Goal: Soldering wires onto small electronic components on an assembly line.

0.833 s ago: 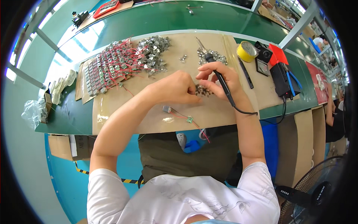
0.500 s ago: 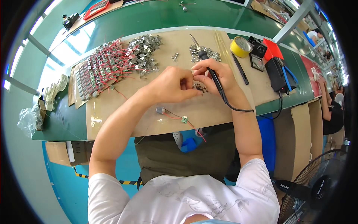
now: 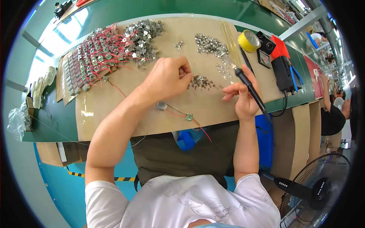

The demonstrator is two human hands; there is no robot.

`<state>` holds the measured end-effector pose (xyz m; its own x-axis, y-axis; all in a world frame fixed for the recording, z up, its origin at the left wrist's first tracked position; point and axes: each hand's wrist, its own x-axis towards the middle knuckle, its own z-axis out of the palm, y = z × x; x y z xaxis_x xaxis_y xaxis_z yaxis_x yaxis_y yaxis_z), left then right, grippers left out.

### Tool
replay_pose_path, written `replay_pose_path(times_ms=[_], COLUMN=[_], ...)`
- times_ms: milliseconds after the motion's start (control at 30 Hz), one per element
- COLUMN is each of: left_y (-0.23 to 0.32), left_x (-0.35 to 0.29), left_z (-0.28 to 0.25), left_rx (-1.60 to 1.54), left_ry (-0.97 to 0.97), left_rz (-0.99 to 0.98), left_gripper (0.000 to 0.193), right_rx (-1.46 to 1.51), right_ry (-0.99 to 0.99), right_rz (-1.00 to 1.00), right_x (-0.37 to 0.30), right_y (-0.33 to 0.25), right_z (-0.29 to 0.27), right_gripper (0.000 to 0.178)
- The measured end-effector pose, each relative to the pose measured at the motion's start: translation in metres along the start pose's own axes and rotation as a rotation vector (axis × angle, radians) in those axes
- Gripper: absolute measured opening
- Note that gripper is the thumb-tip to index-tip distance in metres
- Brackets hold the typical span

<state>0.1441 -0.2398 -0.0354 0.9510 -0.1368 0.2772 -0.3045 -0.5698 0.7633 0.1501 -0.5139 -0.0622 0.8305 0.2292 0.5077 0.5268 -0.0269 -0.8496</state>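
My left hand point(image 3: 168, 78) is over the cardboard sheet, thumb and fingers pinched together; whatever it may hold is hidden. Just right of its fingertips lies a small heap of dark little parts point(image 3: 202, 82). My right hand point(image 3: 245, 99) is raised to the right, gripping a black soldering iron point(image 3: 252, 89) between thumb and forefinger, the other fingers loosely bent. The iron's tip points up and left, near scattered silvery metal pieces point(image 3: 223, 70). Below my left hand lies a small grey block point(image 3: 162, 106), wired in red and black to a little green circuit board point(image 3: 189, 116).
Rows of wired grey blocks point(image 3: 81, 74) and a heap of metal pieces point(image 3: 142, 36) cover the left. A yellow tape roll point(image 3: 249, 41), a black soldering station point(image 3: 282, 73) and a red holder point(image 3: 279, 46) stand right. A fan point(image 3: 315, 190) is at lower right; another person point(image 3: 334, 117) sits beyond.
My hands have come apart: the right one has moved right and lower with the soldering iron, fingers loosened. The left has stayed near the dark parts. The view has shifted slightly.
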Motion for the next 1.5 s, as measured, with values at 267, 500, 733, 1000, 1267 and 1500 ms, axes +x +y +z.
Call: replay_pose_path(times_ms=[267,500,733,1000,1267,1500], left_y=[-0.005,0.004,0.003,0.004,0.003,0.004], left_x=[0.002,0.002,0.002,0.002,0.001,0.002], left_z=[0.002,0.002,0.003,0.003,0.004,0.006], left_rx=[0.076,0.084,0.124,0.125,0.123,0.133], left_ry=[-0.029,-0.095,-0.088,-0.101,-0.099,-0.101], left_rz=[-0.017,-0.077,-0.058,-0.096,-0.082,-0.076], left_gripper=[0.013,0.013,0.014,0.014,0.014,0.015], right_rx=[0.007,-0.058,-0.105,-0.097,-0.098,-0.103], right_ry=[-0.016,-0.023,-0.045,-0.023,-0.035,-0.029], right_rz=[0.065,0.086,0.126,0.143,0.156,0.166], right_x=[-0.007,-0.004,-0.002,-0.002,-0.002,-0.003], right_y=[-0.012,-0.012,-0.015,-0.014,-0.015,-0.014], right_z=[0.009,0.011,0.013,0.014,0.013,0.013], right_gripper=[0.023,0.019,0.018,0.017,0.018,0.018])
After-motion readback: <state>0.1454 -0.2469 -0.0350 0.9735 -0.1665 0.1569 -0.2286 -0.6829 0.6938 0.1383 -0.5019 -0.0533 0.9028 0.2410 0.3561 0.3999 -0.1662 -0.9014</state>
